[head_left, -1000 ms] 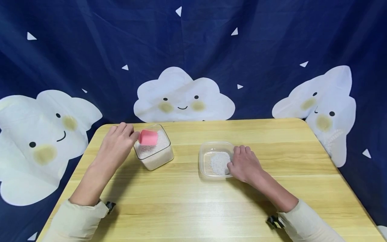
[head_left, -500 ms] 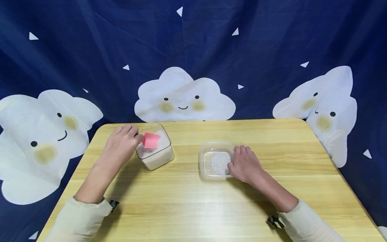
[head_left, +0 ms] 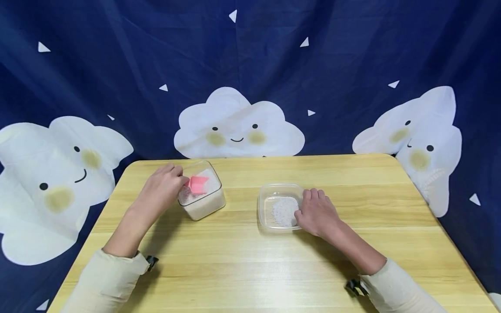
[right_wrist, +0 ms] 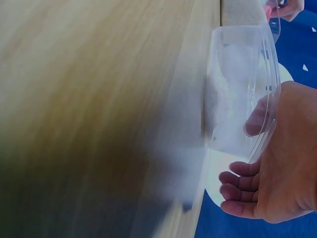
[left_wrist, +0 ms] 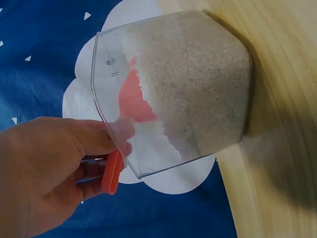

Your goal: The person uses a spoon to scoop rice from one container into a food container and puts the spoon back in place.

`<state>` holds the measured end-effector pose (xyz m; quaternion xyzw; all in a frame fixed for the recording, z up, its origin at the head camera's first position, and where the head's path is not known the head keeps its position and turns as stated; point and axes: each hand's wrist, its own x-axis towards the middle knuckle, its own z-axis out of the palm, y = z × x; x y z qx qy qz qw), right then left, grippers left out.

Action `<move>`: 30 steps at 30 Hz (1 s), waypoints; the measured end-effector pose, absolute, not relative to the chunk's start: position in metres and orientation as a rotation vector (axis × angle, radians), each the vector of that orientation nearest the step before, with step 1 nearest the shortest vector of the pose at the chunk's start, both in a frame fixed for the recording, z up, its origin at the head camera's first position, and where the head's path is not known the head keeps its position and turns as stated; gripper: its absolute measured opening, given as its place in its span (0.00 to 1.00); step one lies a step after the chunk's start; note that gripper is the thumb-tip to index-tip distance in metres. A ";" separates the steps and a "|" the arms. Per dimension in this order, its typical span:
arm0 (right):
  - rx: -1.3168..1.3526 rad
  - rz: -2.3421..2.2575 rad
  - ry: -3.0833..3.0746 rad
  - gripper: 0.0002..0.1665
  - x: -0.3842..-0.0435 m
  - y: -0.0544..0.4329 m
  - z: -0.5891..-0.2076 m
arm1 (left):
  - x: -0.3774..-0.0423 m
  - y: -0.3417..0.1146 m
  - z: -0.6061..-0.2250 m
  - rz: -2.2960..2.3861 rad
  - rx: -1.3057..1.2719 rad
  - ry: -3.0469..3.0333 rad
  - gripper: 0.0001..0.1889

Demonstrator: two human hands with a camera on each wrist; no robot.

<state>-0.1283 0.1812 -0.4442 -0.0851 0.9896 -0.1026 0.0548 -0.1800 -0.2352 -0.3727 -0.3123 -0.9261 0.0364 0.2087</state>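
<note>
My left hand (head_left: 164, 186) pinches the handle of a pink scoop (head_left: 198, 184) over the rim of a clear square container (head_left: 205, 208) of rice. In the left wrist view the scoop's cup (left_wrist: 136, 99) is partly sunk in the rice (left_wrist: 198, 74), and the handle (left_wrist: 113, 172) sticks out past the rim. My right hand (head_left: 318, 213) holds the right side of a shallow clear plastic box (head_left: 263, 208), which has a small heap of rice (head_left: 285, 211) in it. The right wrist view shows the thumb (right_wrist: 256, 119) inside the box wall and the other fingers outside.
Both containers stand on a light wooden table (head_left: 250, 269), the rice container left of the box with bare tabletop between them. Behind the table's back edge hangs a dark blue curtain (head_left: 266, 56) printed with smiling clouds.
My left hand has moved right and slightly down, and the scoop has tilted and gone lower into the rice. My right hand and the plastic box have stayed put.
</note>
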 end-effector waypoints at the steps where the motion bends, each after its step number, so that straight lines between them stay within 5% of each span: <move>1: -0.259 -0.311 3.005 0.24 -0.128 0.181 -0.444 | -0.180 -0.235 -0.373 0.097 -0.863 -2.603 0.08; 30: -0.260 -0.292 3.005 0.25 -0.130 0.181 -0.447 | -0.178 -0.237 -0.385 -0.025 -0.789 -2.617 0.06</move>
